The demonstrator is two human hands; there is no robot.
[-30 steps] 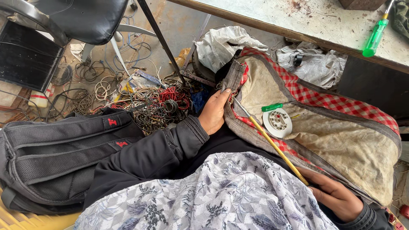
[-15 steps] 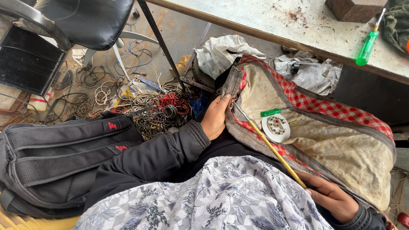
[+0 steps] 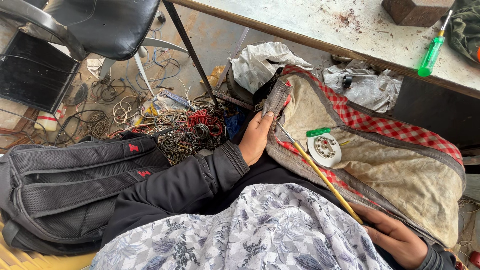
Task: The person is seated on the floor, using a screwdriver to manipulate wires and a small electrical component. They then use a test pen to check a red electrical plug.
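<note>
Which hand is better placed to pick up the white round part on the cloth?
Probably the left hand: it rests nearer the white round part, while the right hand sits by the yellow rod.

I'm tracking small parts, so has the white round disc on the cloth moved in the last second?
No. The white round disc lies on the dirty cloth beside the small green piece, just as before; only the camera shifted.

Tangled wires (image 3: 190,127) and a black backpack (image 3: 75,190) crowd the left hand (image 3: 256,137). The soiled cloth (image 3: 400,170) lies mostly bare beyond the white disc (image 3: 325,149).
</note>
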